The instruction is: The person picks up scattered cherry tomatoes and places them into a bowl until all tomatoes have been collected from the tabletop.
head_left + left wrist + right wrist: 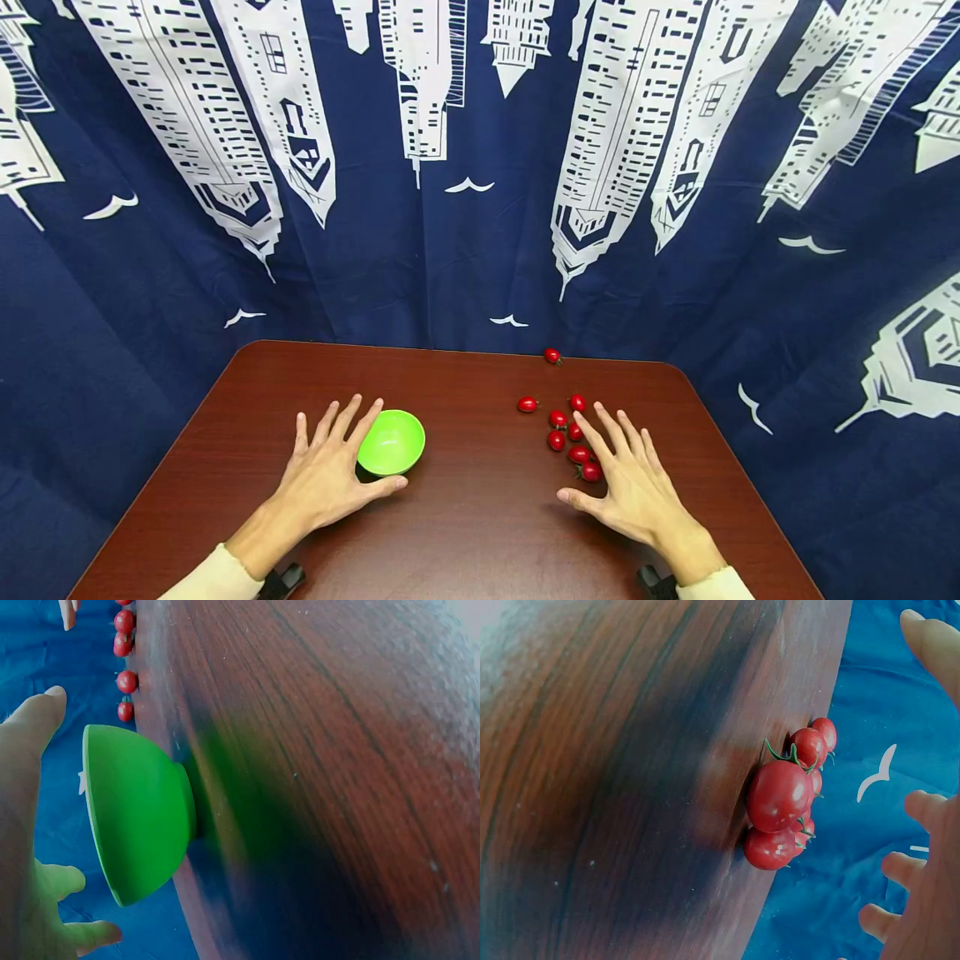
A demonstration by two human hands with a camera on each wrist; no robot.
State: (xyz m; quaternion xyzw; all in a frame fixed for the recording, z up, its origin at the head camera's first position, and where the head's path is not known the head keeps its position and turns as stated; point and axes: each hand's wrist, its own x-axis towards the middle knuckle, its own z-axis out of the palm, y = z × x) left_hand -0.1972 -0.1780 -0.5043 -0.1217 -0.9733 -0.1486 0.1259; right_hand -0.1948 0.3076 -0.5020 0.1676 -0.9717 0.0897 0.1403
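Note:
A bright green bowl (pixel 392 442) stands upright on the table, left of the middle. Over its left side my left hand (pixel 322 479) hovers with fingers spread and thumb apart. In the left wrist view the bowl (pixel 139 814) shows side-on, and a gap separates it from the fingers. Several small red cherry tomatoes (pixel 557 440) with green stems lie in a loose group on the right. Beside and above them my right hand (pixel 637 492) is spread, holding nothing. The right wrist view shows the nearest tomato (pixel 778 796) apart from the fingers.
The table (pixel 480 533) is dark reddish-brown wood with rounded far corners. One tomato (pixel 552 356) lies close to its far edge, another (pixel 527 404) left of the group. A navy cloth (pixel 450 250) with white building prints hangs behind and around the table.

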